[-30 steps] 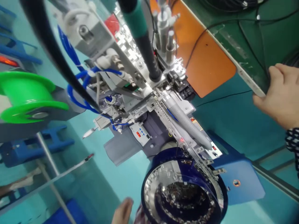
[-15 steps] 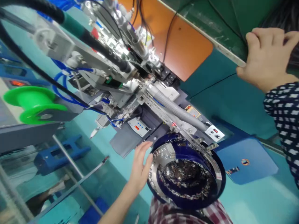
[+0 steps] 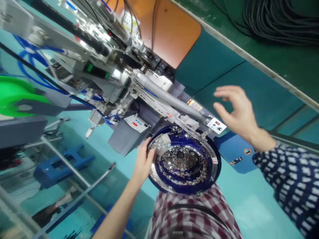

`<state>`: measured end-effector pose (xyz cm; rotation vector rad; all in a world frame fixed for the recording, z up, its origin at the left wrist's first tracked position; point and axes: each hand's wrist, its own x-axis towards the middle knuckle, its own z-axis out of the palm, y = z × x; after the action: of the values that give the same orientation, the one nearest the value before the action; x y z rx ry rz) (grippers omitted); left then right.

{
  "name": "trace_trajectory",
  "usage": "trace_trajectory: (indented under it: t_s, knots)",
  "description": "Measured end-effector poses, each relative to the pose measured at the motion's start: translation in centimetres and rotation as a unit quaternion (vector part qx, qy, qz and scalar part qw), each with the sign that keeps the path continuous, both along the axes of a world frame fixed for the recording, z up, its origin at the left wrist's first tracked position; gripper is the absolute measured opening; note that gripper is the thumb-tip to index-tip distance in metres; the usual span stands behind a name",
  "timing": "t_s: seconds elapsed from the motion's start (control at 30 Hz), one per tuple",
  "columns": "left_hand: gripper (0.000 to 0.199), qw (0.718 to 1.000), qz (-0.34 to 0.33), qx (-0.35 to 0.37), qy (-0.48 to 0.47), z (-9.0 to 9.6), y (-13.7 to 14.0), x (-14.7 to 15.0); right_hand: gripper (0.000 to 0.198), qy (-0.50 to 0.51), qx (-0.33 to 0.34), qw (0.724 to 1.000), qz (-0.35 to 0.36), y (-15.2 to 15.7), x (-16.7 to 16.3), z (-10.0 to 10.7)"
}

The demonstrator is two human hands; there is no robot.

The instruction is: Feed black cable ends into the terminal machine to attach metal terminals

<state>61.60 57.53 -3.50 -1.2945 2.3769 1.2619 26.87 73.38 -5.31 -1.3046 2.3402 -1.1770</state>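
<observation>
At the bottom middle is a lap in red and white checked cloth (image 3: 186, 215); just above it, a bit right of the middle, sits the big dark blue bowl (image 3: 196, 142), full of little shiny metal bits (image 3: 179, 159); the left hand (image 3: 143, 162) is at the bowl's left rim with its fingers bent, and I cannot tell if it grips the rim or only rests there; the right hand (image 3: 238, 114), in a dark sleeve (image 3: 286, 179) with white spots, is let go and loosely curled in the air, right of the middle; near it is a small white panel (image 3: 216, 125) with a red light and knobs; left of the bowl is a grey box (image 3: 136, 123) with red numbers; a bendy grey hose (image 3: 171, 99) and a metal rail (image 3: 159, 108) slant up to the machine (image 3: 99, 69) at the upper left; a green spool (image 3: 15, 99) is at the left edge; an orange board (image 3: 174, 30) is at the top; black cables (image 3: 281, 23) lie on the green counter (image 3: 286, 63) at the upper right.
</observation>
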Motion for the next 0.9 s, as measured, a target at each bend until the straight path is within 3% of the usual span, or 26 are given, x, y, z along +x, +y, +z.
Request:
trace_trajectory:
  t_s: [0.1,0.23,0.4,0.67,0.8,0.9]
  knots:
    - [0.054,1.0,0.009,-0.005,-0.002,0.0,0.0,0.1,0.023,-0.081,0.011,0.996,-0.035,4.8,5.4,-0.6]
    - [0.057,1.0,0.022,-0.016,-0.007,0.1,-0.1,0.0,0.021,-0.179,0.055,0.977,-0.098,8.8,9.8,-1.9]
    - [0.059,0.998,0.052,-0.027,-0.009,-0.1,-0.1,0.6,0.034,-0.384,0.088,0.906,-0.154,9.7,12.0,-3.2]
    - [0.06,0.997,0.078,-0.002,-0.015,-0.9,0.9,1.6,0.045,-0.391,0.119,0.9,-0.152,8.2,12.5,-3.0]
    - [0.063,0.996,0.089,-0.001,-0.004,-1.0,1.0,2.0,0.04,-0.37,0.134,0.91,-0.129,7.9,12.4,-2.4]
    - [0.064,0.995,0.1,0.002,-0.004,-1.0,0.8,2.4,0.031,-0.284,0.11,0.94,-0.151,9.2,9.1,-1.8]
